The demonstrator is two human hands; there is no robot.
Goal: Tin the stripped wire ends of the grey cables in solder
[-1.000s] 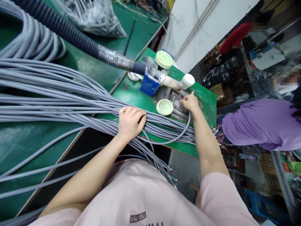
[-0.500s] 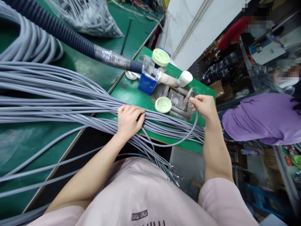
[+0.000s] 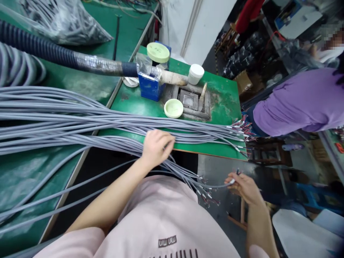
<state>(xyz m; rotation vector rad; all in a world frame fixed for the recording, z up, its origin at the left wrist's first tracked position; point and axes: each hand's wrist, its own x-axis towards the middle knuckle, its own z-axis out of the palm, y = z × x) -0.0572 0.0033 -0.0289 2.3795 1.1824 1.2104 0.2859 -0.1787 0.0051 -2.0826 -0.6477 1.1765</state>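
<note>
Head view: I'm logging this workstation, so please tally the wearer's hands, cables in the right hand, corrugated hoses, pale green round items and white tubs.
Left hand, right hand: 2
Held cable: 1
Corrugated hose: 1
Pale green round items: 2
White tub: 1
Total: 7

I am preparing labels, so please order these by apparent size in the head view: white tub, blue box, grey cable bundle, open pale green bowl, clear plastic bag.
1. Grey cable bundle
2. Clear plastic bag
3. Blue box
4. White tub and open pale green bowl: too alike to rank
</note>
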